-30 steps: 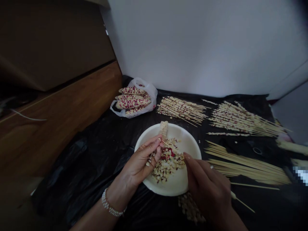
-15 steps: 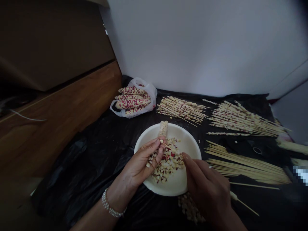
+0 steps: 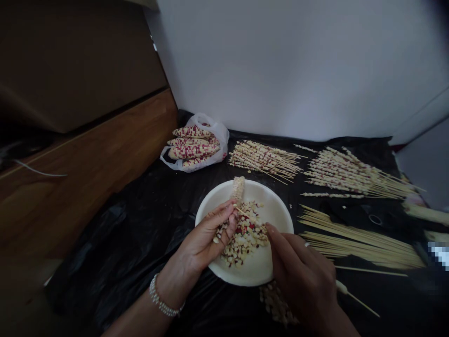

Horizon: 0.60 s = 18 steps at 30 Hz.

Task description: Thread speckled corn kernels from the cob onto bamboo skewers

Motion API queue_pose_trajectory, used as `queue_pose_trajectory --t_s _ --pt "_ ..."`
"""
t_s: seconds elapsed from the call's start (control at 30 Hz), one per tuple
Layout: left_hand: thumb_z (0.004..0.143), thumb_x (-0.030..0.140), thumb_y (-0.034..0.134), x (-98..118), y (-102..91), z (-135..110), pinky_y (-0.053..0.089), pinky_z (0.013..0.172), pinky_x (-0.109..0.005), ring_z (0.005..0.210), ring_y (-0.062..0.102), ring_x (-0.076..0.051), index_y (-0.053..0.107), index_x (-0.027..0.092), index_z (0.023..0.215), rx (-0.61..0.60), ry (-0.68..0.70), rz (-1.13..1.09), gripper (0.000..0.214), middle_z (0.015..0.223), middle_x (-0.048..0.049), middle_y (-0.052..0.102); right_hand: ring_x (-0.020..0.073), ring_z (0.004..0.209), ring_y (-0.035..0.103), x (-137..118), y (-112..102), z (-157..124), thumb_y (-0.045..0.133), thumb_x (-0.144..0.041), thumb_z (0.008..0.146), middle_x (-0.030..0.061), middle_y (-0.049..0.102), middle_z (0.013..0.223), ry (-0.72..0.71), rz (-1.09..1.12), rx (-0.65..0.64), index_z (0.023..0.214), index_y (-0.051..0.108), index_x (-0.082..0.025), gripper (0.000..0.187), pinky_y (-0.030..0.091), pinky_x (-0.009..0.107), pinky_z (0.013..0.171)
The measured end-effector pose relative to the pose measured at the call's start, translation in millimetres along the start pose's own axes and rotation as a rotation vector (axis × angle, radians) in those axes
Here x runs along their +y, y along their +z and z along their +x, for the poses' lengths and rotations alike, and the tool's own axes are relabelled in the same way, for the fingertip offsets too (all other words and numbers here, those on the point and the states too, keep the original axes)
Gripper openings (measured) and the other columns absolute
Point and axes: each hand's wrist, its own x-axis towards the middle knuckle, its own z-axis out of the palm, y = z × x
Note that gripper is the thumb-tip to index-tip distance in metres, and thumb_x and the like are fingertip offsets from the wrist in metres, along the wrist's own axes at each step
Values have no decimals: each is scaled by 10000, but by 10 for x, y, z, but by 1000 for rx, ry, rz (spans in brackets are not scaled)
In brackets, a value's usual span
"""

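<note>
Head: bowl (image 3: 257, 271) holds kernels (image 3: 245, 238), cob (image 3: 238, 188); left hand (image 3: 205, 241) pinches skewer (image 3: 249, 216) tip, right hand (image 3: 303, 276) grips it.

Open stretch of black sheet (image 3: 140, 224) was seen left of white bowl (image 3: 213, 199); passage there was bounded at left by wooden panel (image 3: 105, 154). Far-left corner was taken up by bag of cobs (image 3: 196, 145). Far edge was blocked by loaded skewers (image 3: 263, 157) and second heap (image 3: 351, 175), with wall (image 3: 298, 70) close behind. Only narrow gap was left between bowl and heaps. Right side was filled by bare skewers (image 3: 351, 234). Near side was crowded by left hand (image 3: 206, 238) cupped round kernels (image 3: 219, 234), right hand (image 3: 301, 276), spilled pile (image 3: 271, 302) and skewer (image 3: 358, 299) stuck out near right.
</note>
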Motion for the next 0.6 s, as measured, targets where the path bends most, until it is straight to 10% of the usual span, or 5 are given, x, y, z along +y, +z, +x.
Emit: queue_pose_trajectory --t_s 0.6 --pt "761 -8 638 -30 0 0 561 608 -129 632 659 -81 686 96 873 -35 23 145 160 741 -42 682 100 661 595 -36 -12 3 571 -38 820 82 698 905 -35 27 12 1148 589 -69 330 418 239 564"
